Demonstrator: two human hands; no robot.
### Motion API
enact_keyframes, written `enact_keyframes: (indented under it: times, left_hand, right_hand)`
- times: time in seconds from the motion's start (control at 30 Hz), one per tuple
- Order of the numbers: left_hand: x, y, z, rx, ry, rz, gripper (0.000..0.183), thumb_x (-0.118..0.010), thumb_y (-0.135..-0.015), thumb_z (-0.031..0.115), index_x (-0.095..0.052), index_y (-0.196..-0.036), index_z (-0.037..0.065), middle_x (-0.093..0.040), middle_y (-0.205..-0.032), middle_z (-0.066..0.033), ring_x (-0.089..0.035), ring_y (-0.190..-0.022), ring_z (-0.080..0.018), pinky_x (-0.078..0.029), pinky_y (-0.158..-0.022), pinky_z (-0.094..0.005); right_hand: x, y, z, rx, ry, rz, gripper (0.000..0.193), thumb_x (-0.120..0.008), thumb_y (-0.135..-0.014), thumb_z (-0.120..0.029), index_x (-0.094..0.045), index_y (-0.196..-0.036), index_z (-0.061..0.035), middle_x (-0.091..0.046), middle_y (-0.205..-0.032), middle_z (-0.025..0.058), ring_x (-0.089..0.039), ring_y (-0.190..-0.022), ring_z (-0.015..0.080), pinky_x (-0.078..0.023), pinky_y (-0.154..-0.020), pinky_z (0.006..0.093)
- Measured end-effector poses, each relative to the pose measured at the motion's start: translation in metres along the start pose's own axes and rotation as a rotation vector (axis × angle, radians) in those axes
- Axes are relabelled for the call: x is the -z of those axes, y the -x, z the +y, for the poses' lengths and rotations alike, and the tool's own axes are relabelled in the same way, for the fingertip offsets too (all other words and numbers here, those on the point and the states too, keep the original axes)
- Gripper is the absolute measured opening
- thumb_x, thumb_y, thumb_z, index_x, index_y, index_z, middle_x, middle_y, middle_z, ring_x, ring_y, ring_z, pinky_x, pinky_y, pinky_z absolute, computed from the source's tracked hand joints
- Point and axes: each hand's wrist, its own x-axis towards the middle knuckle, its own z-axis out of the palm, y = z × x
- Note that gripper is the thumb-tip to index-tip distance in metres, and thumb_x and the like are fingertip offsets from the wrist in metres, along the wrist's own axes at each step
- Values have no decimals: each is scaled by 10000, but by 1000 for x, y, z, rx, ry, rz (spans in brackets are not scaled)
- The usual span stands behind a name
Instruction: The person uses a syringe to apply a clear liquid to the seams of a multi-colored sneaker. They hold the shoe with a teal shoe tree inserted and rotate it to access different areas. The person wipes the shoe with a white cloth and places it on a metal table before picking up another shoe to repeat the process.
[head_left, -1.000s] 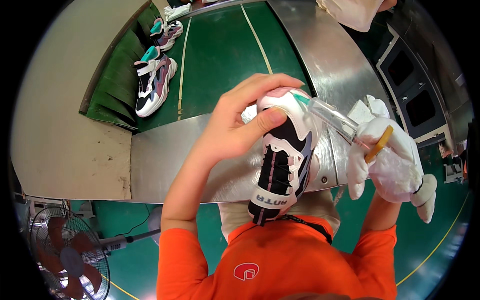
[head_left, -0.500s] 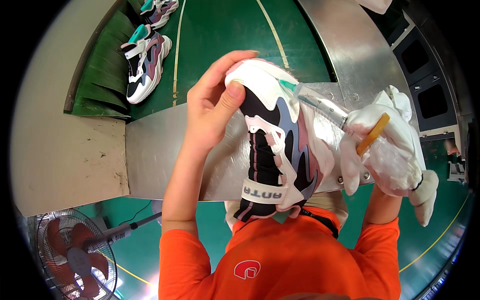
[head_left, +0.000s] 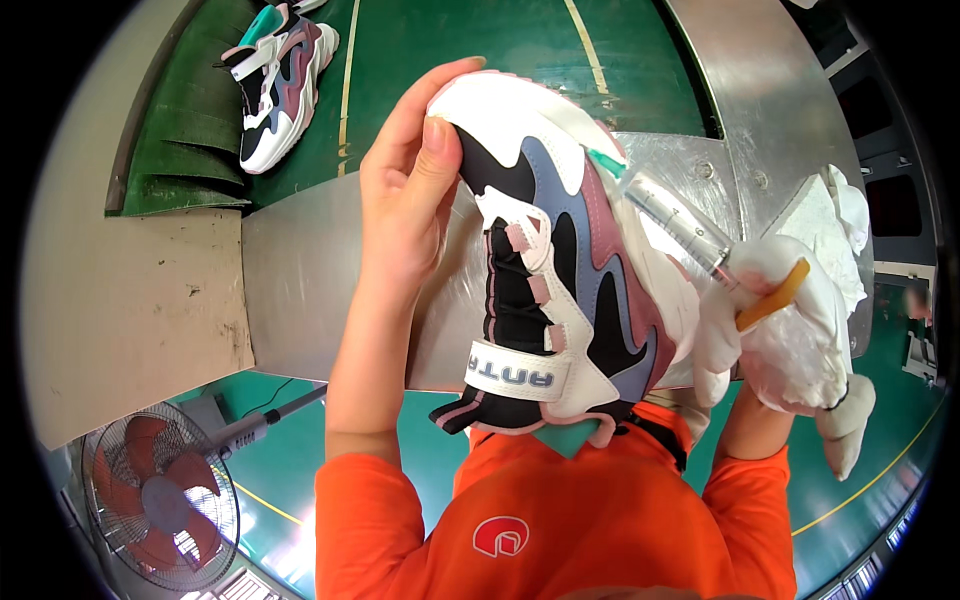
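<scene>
My left hand is closed around the toe of a white, black, mauve and blue sneaker, with the thumb on top of the toe. The shoe is held over the metal bench, its heel towards my body and its strap closed. My right hand, in a white glove with clear plastic over part of it, grips a clear syringe. Its green tip is at the join between upper and sole near the forefoot. A flat amber-coloured piece sticks out at the gloved fingers.
A metal bench edge runs in front of me, with a green conveyor belt beyond. Another matching sneaker lies at the belt's left, beside green flaps. White cloth rests at right. A fan stands lower left.
The sneaker has tilted, showing more of its side. The syringe tip has shifted along the sole join, away from the toe. The other sneaker sits further up and left in view.
</scene>
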Motion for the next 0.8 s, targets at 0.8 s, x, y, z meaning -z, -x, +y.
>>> enact_keyframes:
  times: [0.8]
  left_hand:
    - [0,-1,-9,44,-48,34,511,-511,-1021,287,-430,-1389,-59,-598,-1260,-143,-585,-1157,-201,-459,-1004,-336]
  right_hand:
    - [12,41,3,-170,-139,139,271,-580,-910,-129,-521,-991,122,-526,-600,174,-542,-406,245,-406,-371,312]
